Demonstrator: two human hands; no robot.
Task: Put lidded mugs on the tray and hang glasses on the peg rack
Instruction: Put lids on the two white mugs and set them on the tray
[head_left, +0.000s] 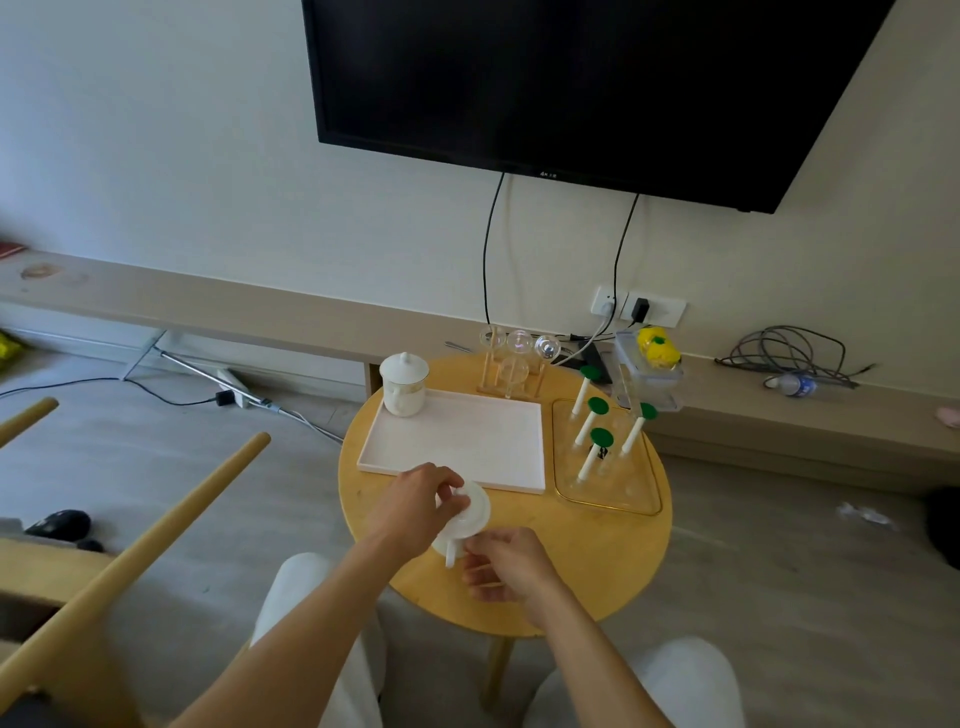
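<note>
A white lidded mug (470, 519) stands on the round wooden table (597, 561), just in front of the white tray (467, 441). My left hand (415, 501) pinches the knob of its lid from above. My right hand (511, 566) grips the mug's handle at the near side. A second white lidded mug (403, 383) sits in the tray's far left corner. Several clear glasses (517, 351) rest on a wooden stand at the table's far edge. The peg rack (605, 441), white pegs with green caps on a clear gold-rimmed base, stands right of the tray with nothing on its pegs.
A clear plastic box with a yellow object (652, 364) sits behind the peg rack. A wall TV (571, 78) hangs above, with cables down to sockets. Wooden chair rails (135, 551) cross the left foreground. A power strip and cables lie on the floor at left.
</note>
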